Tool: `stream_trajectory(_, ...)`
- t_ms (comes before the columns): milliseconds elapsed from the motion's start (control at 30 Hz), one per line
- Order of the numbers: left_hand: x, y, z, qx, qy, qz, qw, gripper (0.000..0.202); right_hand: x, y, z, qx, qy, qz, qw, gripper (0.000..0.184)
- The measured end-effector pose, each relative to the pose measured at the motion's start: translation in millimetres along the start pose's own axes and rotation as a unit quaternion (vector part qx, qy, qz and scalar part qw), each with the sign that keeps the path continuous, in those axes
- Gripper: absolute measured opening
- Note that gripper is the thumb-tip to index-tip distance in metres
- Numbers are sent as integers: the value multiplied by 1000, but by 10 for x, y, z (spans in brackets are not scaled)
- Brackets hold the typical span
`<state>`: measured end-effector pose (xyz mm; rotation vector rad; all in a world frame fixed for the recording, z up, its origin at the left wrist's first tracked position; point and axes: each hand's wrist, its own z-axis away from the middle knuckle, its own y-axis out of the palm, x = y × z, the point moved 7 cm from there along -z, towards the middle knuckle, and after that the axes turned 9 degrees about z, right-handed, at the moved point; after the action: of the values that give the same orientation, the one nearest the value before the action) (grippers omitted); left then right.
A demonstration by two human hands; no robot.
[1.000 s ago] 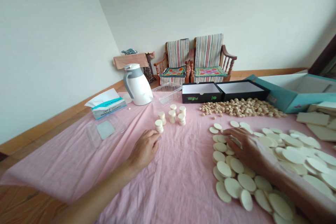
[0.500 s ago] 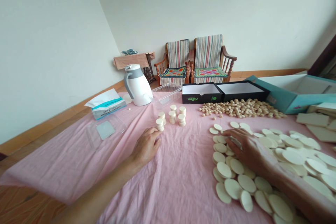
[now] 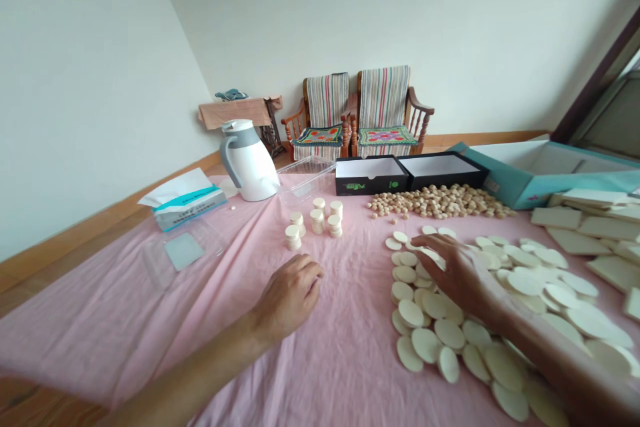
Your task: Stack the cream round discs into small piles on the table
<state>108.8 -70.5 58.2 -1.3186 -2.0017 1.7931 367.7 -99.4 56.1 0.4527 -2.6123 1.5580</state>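
My left hand (image 3: pixel 293 290) is over the pink cloth, just nearer to me than a group of small stacks of round pale wooden discs (image 3: pixel 293 237). Its fingers are curled inward, and the inside of the hand is hidden. It touches none of the stacks. On the right, my right hand (image 3: pixel 463 273) hovers low over a spread of loose wooden discs (image 3: pixel 427 345) of several sizes. The thumb and fingers are apart, with discs showing beneath them. Whether the fingertips touch a disc is hard to see.
Small wooden beads (image 3: pixel 435 203) lie in a heap before two black boxes (image 3: pixel 370 183). Square wooden pieces (image 3: pixel 607 228) and a blue box (image 3: pixel 530 187) are at right. A white jug (image 3: pixel 257 170), tissue pack (image 3: pixel 190 203) and clear plastic trays (image 3: pixel 213 240) stand left.
My left hand has drawn back from the nearest disc stack toward me. My right hand has stayed over the loose discs, its thumb and fingers further apart. The view has turned slightly right.
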Motion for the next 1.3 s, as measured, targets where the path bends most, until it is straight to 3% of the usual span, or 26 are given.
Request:
stream_trajectory(100, -113, 120, -57, 33, 19, 19, 999, 14, 10, -101, -56, -13, 13, -2, 1000, 23)
stream_trajectory(233, -73, 175, -102, 32, 35, 38, 998, 14, -28, -104, -226, 8, 11, 15, 1000, 20)
stream_trajectory(433, 66, 112, -90, 28, 54, 87, 994, 13, -47, 238, -567, 143, -34, 28, 989, 31)
stream_trajectory(600, 87, 77, -90, 39, 53, 118, 991, 13, -7, 427, -650, 221, -55, 69, 971, 37)
stream_trajectory(833, 125, 78, -106, 49, 27, 141, 988, 13, -9, 456, -677, 211, -66, 77, 972, 32)
stream_trajectory(1100, 131, 66, -109, 45, 22, 154, 987, 14, 197, 415, -674, 225, -119, 23, 967, 36)
stream_trajectory(1200, 152, 44, -104, 23, 28, 153, 988, 14, 212, 406, -658, 240, -128, 5, 962, 42)
stream_trajectory(1300, 234, -111, -90, -76, 17, 152, 985, 15, 200, 422, -655, 249, -138, 4, 959, 43)
